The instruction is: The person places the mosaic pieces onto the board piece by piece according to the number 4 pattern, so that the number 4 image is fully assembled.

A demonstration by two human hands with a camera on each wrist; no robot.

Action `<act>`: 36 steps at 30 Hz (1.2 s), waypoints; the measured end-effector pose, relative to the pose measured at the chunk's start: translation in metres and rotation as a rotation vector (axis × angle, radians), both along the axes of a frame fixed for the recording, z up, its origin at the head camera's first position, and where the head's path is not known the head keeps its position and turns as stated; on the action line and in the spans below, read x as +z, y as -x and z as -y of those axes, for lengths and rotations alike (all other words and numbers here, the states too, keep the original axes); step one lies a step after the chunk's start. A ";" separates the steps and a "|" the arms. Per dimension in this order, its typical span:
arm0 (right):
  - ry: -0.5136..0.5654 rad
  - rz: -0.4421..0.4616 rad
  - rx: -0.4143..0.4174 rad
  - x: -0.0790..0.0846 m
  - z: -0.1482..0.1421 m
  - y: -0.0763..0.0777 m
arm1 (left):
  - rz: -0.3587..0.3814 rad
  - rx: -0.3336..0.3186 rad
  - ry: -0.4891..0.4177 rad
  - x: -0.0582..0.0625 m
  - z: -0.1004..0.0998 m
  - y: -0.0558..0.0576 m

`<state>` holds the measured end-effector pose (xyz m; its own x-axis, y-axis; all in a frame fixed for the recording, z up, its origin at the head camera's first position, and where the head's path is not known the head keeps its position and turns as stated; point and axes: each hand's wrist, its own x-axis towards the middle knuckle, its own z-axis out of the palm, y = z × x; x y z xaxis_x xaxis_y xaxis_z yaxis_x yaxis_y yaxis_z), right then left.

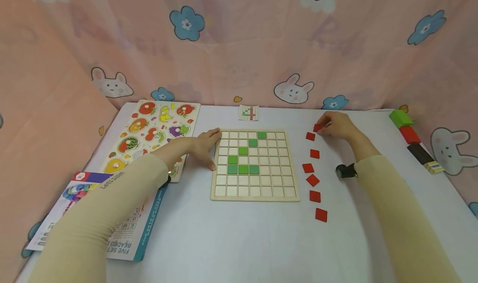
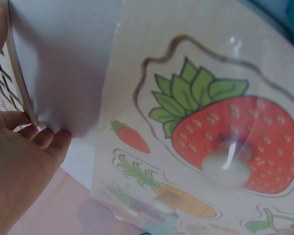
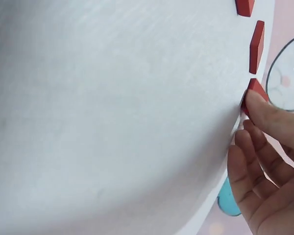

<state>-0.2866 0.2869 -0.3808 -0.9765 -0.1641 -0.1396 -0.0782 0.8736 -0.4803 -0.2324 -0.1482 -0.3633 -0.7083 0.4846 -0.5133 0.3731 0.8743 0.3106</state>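
A wooden grid board (image 1: 255,199) lies flat in mid-table, with several green square tiles (image 1: 243,169) in its cells. My left hand (image 1: 203,147) rests against the board's left edge, fingers at the far corner and thumb lower along the side. In the left wrist view, the fingertips of the left hand (image 2: 19,161) touch the board's edge. To the right of the board, my right hand (image 1: 337,125) pinches a red square tile (image 1: 317,127) at the far end of a loose column of red tiles (image 1: 315,154). The right wrist view shows thumb and fingertips on that tile (image 3: 257,88).
A small pattern card (image 1: 248,113) lies behind the board. On the left are a fruit peg puzzle (image 1: 149,125) and a box (image 1: 127,250) under my left forearm. Green, red and black blocks (image 1: 410,135) line the right edge. Pink printed cloth surrounds the table.
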 end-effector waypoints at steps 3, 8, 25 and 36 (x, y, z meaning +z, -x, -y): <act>0.026 -0.063 -0.046 0.003 0.008 0.000 | -0.004 -0.002 -0.001 0.001 -0.001 0.000; 0.122 -0.102 -0.046 0.009 0.036 0.000 | 0.002 0.004 -0.004 0.001 -0.001 -0.001; 0.157 0.007 0.300 0.009 0.140 -0.024 | -0.019 -0.008 -0.002 0.001 -0.001 -0.001; 0.106 -0.008 0.297 0.004 0.150 -0.026 | -0.016 0.000 -0.012 0.002 -0.001 -0.002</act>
